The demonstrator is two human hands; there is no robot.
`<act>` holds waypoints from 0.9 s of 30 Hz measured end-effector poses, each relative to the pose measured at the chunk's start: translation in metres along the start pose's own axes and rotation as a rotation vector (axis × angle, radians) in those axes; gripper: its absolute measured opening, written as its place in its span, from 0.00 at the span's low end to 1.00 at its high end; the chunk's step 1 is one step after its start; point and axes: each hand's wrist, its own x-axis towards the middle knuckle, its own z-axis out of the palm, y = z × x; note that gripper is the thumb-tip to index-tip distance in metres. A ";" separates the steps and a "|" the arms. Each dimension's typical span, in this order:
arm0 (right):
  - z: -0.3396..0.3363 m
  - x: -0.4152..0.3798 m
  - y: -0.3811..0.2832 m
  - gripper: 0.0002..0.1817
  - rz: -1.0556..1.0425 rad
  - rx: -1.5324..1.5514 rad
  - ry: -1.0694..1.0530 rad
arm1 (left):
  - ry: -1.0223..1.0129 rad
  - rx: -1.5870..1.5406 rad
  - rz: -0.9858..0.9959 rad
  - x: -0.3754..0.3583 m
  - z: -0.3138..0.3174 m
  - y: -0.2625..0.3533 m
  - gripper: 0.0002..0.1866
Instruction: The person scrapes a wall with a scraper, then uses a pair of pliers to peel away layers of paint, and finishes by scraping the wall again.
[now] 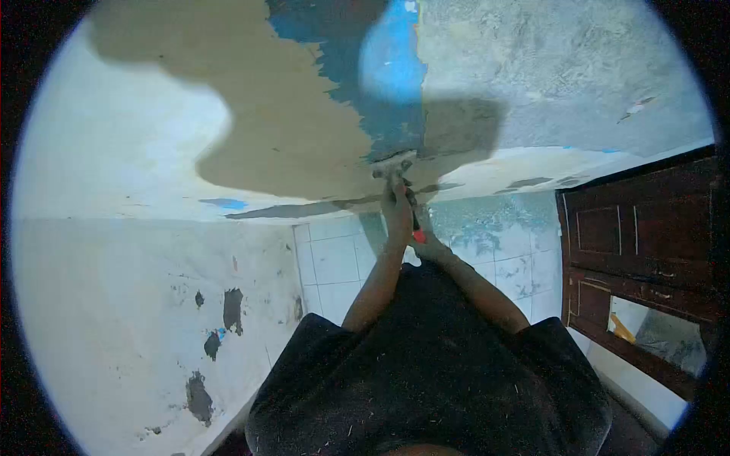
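Head view: dark wooden doors (673, 228) stand well off to the right, white floor tiles (334, 258) lie below, and a pale side wall (129, 289) with grey patches (199, 397) rises at left. Shadow covers part of the wall ahead (532, 68), where the scraper (394, 163) meets the lower end of a blue strip (391, 76). Its long axis runs from red butt (419, 237) up, leaning slightly left, to the crosswise blade (404, 158). The left hand (396, 204) grips it near the blade; the right hand (432, 248) clasps it by the butt.

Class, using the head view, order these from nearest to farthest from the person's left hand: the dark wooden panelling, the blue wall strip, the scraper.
1. Scraper, right at the left hand.
2. Blue wall strip, straight ahead.
3. Dark wooden panelling, well off to the right.
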 end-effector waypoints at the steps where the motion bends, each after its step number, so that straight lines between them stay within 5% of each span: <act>1: -0.001 0.004 -0.007 0.24 -0.016 0.044 -0.003 | 0.000 0.003 0.008 0.000 -0.001 -0.002 0.20; 5: -0.001 0.009 0.007 0.27 -0.037 0.055 -0.060 | 0.053 -0.100 -0.090 0.000 0.000 0.005 0.21; 8: 0.007 0.007 0.012 0.27 0.026 0.051 -0.031 | -0.121 -0.025 0.013 -0.003 -0.008 0.005 0.18; 11: 0.002 0.013 0.018 0.26 -0.032 0.004 0.006 | 0.169 0.217 0.192 -0.010 0.006 0.003 0.20; 12: -0.003 0.005 0.002 0.26 -0.002 -0.019 -0.003 | 0.018 -0.089 -0.097 -0.004 -0.003 0.006 0.20; 15: 0.004 -0.001 -0.009 0.24 -0.086 0.075 0.101 | -0.006 -0.080 -0.002 0.000 -0.004 0.006 0.19; 23: 0.000 0.000 -0.016 0.24 -0.009 0.139 -0.012 | 0.033 -0.068 -0.064 -0.004 -0.009 -0.006 0.21; 27: -0.003 -0.003 -0.013 0.24 -0.034 -0.019 -0.021 | 0.056 -0.045 -0.066 -0.004 -0.001 0.014 0.22</act>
